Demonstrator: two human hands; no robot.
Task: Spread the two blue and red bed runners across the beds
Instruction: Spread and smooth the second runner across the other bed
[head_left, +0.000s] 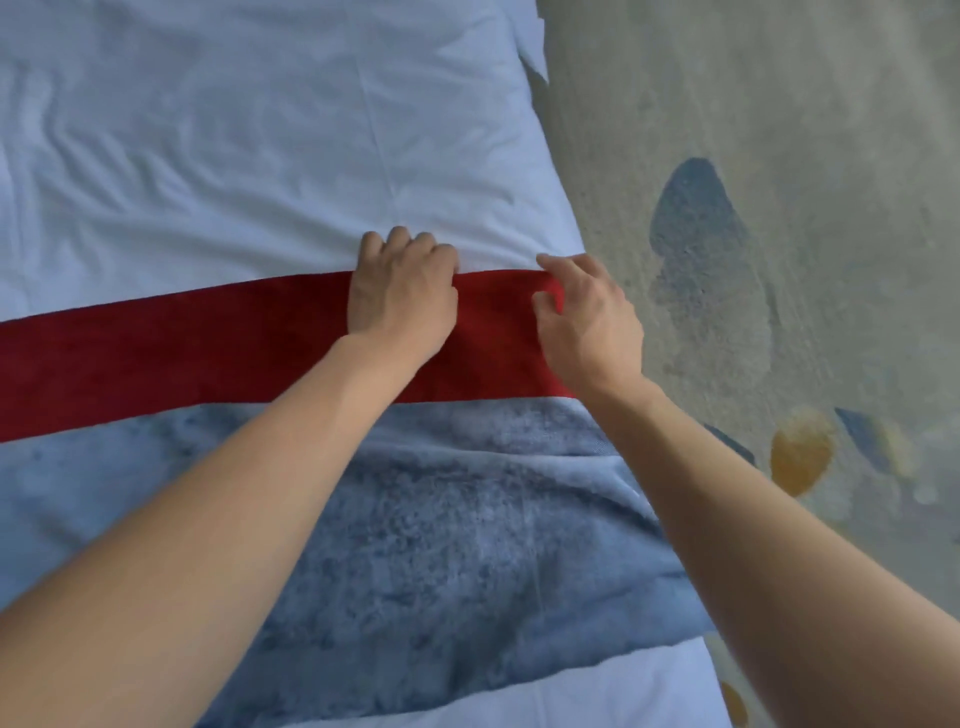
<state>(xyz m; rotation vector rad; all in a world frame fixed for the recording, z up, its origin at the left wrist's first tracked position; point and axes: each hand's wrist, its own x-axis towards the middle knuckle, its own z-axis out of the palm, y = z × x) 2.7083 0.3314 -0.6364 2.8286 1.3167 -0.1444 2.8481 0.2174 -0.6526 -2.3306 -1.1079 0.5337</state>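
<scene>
A bed runner (171, 358) with a red band and a wider mottled blue band (447, 545) lies across a bed with a white sheet (249, 145). My left hand (400, 291) sits on the far edge of the red band, its fingers curled over that edge onto the sheet. My right hand (587, 317) is at the bed's right side, where its thumb and fingers pinch the red band's corner. The blue band is wrinkled between my forearms. Only one bed and one runner are in view.
Right of the bed lies a grey carpet (779, 130) with dark blue and yellow blotches. The bed's right edge runs diagonally from the top middle to the lower right. White sheet also shows below the runner at the bottom.
</scene>
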